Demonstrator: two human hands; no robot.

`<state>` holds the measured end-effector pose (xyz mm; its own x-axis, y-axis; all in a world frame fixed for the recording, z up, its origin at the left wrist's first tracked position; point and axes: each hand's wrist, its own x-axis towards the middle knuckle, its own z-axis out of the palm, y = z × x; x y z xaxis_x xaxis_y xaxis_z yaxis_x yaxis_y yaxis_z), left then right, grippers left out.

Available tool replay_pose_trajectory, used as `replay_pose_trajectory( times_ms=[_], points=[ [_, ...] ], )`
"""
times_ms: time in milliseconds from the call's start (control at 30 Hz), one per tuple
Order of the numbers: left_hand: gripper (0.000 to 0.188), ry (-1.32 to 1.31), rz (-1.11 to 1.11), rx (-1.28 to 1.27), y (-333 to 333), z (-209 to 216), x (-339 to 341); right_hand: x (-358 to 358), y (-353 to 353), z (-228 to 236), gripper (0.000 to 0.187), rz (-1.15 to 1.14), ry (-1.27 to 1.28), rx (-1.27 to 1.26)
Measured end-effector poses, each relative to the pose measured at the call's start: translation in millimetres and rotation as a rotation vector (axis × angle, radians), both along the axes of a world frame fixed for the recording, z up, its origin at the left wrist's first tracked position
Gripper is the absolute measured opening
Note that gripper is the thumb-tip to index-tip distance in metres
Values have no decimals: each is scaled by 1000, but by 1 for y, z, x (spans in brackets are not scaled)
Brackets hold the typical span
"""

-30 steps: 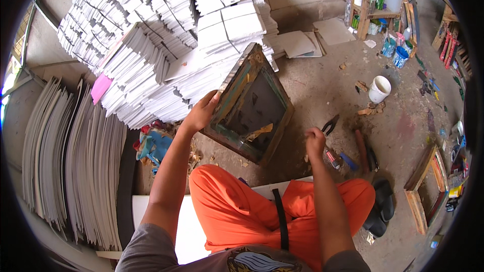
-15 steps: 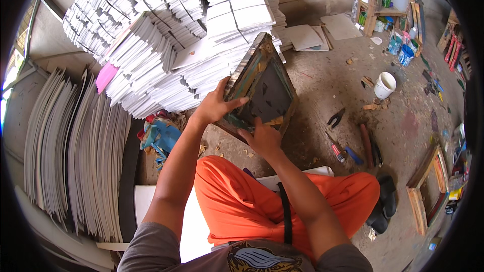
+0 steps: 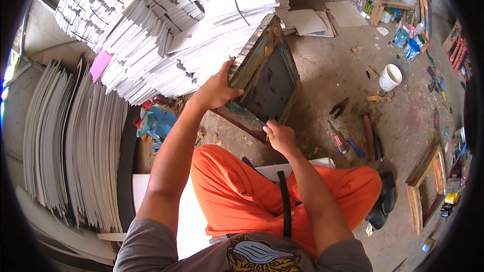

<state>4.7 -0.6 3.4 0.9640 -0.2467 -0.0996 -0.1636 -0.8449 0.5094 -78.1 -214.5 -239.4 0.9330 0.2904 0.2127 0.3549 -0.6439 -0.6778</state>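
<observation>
Wooden frame [image 3: 259, 53] at upper centre of the picture, tilted, its top corner in front of the white paper stacks [image 3: 242, 2]; contact of its lower corner with the floor [image 3: 322, 80] cannot be told. Left hand [image 3: 216, 90] grips the left rail, thumb over the front face; right hand [image 3: 281, 137] sits at the lower rail with fingers curled in; cannot tell whether it pinches the rail or something small.

Progress, as judged: the frame is up and steadied, so handling is under way; the dark panel [image 3: 275, 86] is still seated inside the rails, with dark flecks on it and colour stains on the wood; work on it looks partway at most. Pliers [image 3: 339, 108] and red-handled screwdriver [image 3: 339, 142] lie right of centre, out of hand; second frame [image 3: 415, 206], lower right, lies untouched.
</observation>
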Motion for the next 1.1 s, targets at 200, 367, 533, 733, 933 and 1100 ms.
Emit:
replay_pose_trajectory(
  times_ms=[200, 367, 533, 733, 933, 1100],
  points=[
    [99, -59, 66, 71, 32, -7, -3, -36, -98, -117, 27, -123, 370, -438],
    [99, 43, 96, -91, 38, -11, 0, -5, -60, -27, 13, -365, 132, -5],
    [97, 3, 70, -76, 29, -8, 0, 0, -11, -21, 15, -302, 269, 466],
    [95, 36, 71, -160, 26, -12, 7, 3, 34, -4, 49, -293, 459, 812],
    [95, 40, 90, -112, 14, 2, 0, -2, 67, 10, 47, -253, 329, 568],
    [95, -13, 89, -88, 19, -6, 2, -9, 65, 2, 40, -221, 324, 577]
  ],
)
